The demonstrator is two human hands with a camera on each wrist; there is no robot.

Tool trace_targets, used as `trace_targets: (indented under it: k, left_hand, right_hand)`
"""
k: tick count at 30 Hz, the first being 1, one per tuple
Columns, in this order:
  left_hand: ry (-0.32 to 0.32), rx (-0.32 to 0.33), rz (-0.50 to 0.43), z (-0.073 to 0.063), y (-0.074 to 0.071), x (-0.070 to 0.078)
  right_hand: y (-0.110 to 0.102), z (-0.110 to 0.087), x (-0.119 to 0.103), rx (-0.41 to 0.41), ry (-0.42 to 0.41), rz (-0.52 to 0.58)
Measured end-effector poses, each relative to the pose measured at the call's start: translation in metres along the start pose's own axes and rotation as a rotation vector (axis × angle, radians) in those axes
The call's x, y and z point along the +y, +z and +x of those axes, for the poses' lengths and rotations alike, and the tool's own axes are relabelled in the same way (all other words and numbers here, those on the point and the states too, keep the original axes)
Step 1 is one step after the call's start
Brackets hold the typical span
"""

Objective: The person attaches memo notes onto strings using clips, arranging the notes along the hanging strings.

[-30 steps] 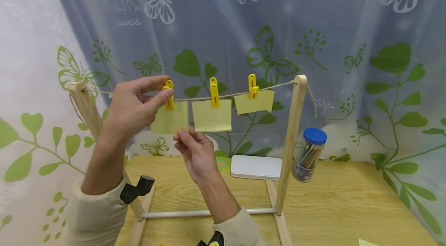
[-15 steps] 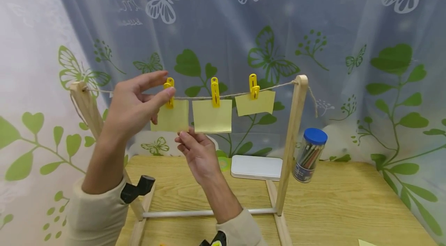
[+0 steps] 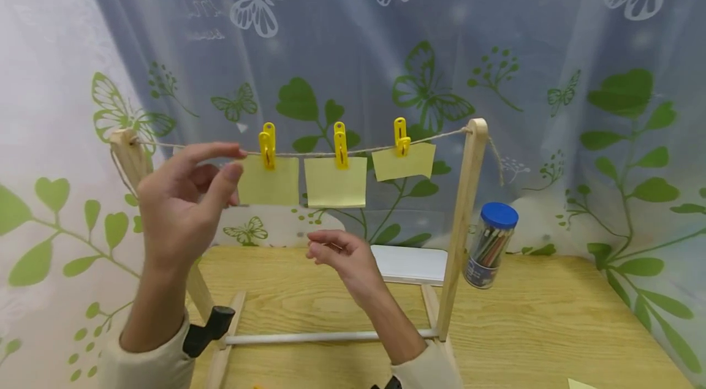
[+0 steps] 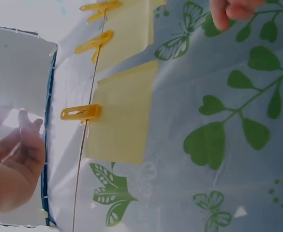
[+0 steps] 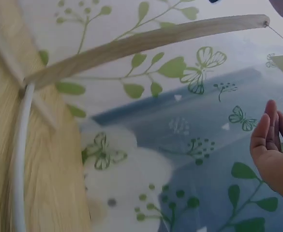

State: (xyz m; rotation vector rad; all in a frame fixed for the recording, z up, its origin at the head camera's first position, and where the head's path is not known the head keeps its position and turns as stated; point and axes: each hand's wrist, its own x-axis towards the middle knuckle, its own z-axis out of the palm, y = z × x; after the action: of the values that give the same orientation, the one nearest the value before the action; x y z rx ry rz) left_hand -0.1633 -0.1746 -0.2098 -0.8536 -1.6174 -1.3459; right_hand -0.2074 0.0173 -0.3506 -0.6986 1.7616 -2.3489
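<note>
Left of centre in the frame, we see a paper note [image 3: 273,187] hanging from a yellow clip [image 3: 268,147] on the string [image 3: 366,151]. Our left hand [image 3: 184,205] is just beside it, thumb and forefinger apart, gripping nothing. Our right hand [image 3: 350,260], lower centre, has its fingers loosely bent together, also holding nothing. We judge this note's clipping done; the next move probably calls for lowering both hands without brushing it.

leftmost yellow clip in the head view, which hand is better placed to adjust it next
Probably the left hand: its fingertips appear beside that clip, while the right hand is lower, below the hanging notes.
</note>
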Motion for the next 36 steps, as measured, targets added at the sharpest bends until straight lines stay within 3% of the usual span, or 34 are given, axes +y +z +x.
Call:
trace_targets:
  k: [3,6,8,11,15,19,23,27,32,33,36]
  left_hand:
    - [0.038,-0.104,-0.074,-0.021,-0.004,-0.003]
    - [0.008,-0.268,-0.002,-0.048,-0.006,-0.01]
    - [-0.071,-0.38,0.068,-0.07,-0.007,-0.018]
    - [-0.224,-0.527,0.15,-0.103,-0.012,-0.033]
    - [-0.426,-0.647,0.182,-0.14,-0.023,-0.056]
    - [-0.61,-0.759,0.227,-0.17,-0.036,-0.08]
    - [-0.723,-0.841,0.224,-0.201,-0.047,-0.102]
    - [-0.784,-0.896,0.187,-0.229,-0.054,-0.116]
    - [-0.822,-0.985,0.178,-0.25,-0.06,-0.12]
    - [-0.811,-1.005,0.185,-0.253,-0.061,-0.122]
    - [-0.69,-1.059,0.223,-0.262,-0.062,-0.127]
  right_hand:
    - [-0.019,-0.018,-0.001,-0.054,0.005,-0.164]
    - [-0.042,-0.04,-0.003,-0.129,-0.006,-0.281]
    - [-0.059,-0.057,-0.005,-0.184,-0.02,-0.345]
    - [-0.088,-0.083,-0.01,-0.236,0.026,-0.439]
    - [-0.131,-0.115,-0.018,-0.247,0.137,-0.543]
    - [-0.175,-0.143,-0.019,-0.18,0.278,-0.618]
    - [-0.212,-0.166,-0.015,-0.059,0.438,-0.712]
    - [-0.243,-0.183,-0.008,0.054,0.537,-0.931]
    - [-0.279,-0.2,-0.008,0.093,0.593,-1.212]
    - [-0.287,-0.204,-0.008,0.083,0.608,-1.237]
    - [-0.313,-0.218,-0.005,0.074,0.674,-1.28]
